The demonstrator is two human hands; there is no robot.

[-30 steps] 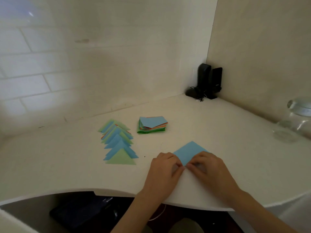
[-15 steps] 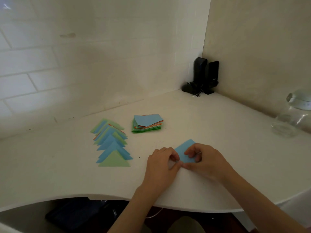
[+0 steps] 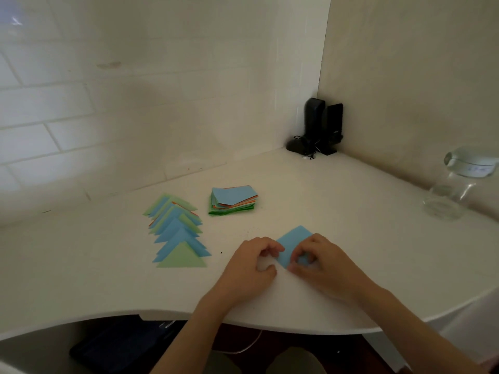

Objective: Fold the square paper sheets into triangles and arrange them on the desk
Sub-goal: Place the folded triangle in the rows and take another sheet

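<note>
A blue paper sheet (image 3: 293,240) lies just below the centre of the frame, near the desk's front edge, turned so one corner points toward the wall. The right hand (image 3: 322,261) has its fingers curled over the sheet's lower right part, pinching the paper between thumb and fingers. The left hand (image 3: 251,265) sits at the sheet's left corner with fingers curled in; its fingertips touch the paper's edge, but whether they pinch it or only steady it cannot be told.

The fold looks only half made, with no crease pressed flat. The likely fault from here is a skewed triangle: if the corner being brought over misses the opposite corner, or the thin sheet slides on the smooth white desk (image 3: 351,211) while pressed, the edges will not meet.

To the left, a row of folded triangles (image 3: 176,233), blue and green, overlaps toward the wall; a careless placement could nudge that row out of line. Above centre rests the stack of unfolded sheets (image 3: 232,201). A clear glass jar (image 3: 456,184) stands at the right edge, black speakers (image 3: 321,125) in the corner.
</note>
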